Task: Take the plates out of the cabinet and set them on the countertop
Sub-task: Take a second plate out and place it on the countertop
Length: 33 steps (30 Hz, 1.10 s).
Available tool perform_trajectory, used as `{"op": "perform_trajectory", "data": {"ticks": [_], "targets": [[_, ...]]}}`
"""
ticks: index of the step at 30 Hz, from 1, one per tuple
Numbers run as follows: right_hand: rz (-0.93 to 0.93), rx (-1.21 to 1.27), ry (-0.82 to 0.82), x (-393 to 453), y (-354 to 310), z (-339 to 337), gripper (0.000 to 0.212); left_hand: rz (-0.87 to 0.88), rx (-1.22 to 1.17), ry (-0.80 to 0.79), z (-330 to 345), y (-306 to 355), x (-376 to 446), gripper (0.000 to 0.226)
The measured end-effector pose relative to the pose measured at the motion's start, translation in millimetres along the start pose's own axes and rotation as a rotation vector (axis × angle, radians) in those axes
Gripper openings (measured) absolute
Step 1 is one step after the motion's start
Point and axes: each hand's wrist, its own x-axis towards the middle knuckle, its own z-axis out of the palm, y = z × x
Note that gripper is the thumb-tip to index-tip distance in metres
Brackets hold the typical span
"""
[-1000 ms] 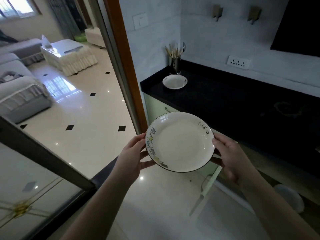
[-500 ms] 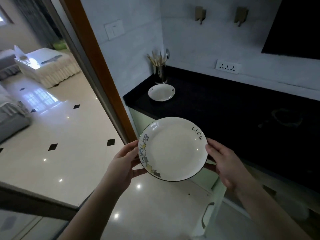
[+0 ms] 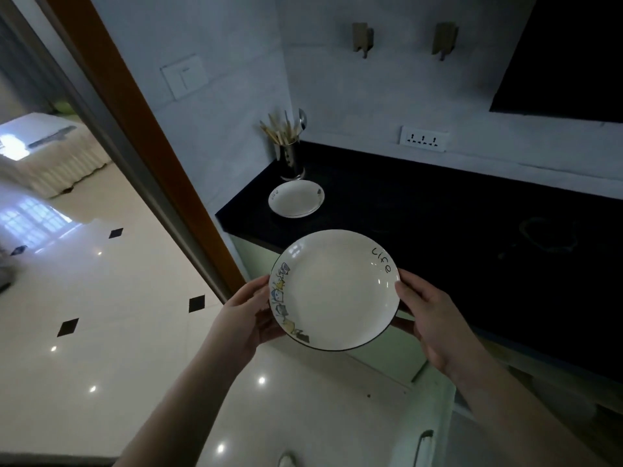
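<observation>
Partly hidden fingers under held plate [image 3: 333, 291], dim countertop [image 3: 472, 237]

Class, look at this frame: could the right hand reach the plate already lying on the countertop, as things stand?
Probably not yet: the right hand grips the held plate with the left hand. The plate on the countertop lies farther off, though nothing stands between.

Black countertop [image 3: 438, 210]: white plate [image 3: 296, 198] near corner, utensil holder [image 3: 290, 160] just behind.
</observation>
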Motion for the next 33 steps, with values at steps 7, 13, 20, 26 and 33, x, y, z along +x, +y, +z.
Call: {"op": "perform_trajectory", "data": {"ticks": [7,13,20,26,33], "targets": [[0.025,0.054,0.091,34.1,1.3,48.5,0.032,-0.024,0.028,-0.085,-21.9,43.4,49.0,0.018],[0.063,0.092,0.135,65.4,0.8,110.7,0.027,-0.017,0.073,-0.165,-68.0,90.2,89.8,0.019],[0.022,0.114,0.191,91.4,0.1,149.6,0.023,-0.039,0.115,-0.186,-91.8,110.4,141.2,0.020],[0.015,0.122,0.232,115.5,0.5,132.0,0.024,-0.077,0.165,-0.228,-63.6,105.9,185.6,0.023],[0.065,0.147,0.274,171.9,21.7,85.0,0.030,-0.117,0.249,-0.268,-10.2,87.5,255.4,0.017]]}}
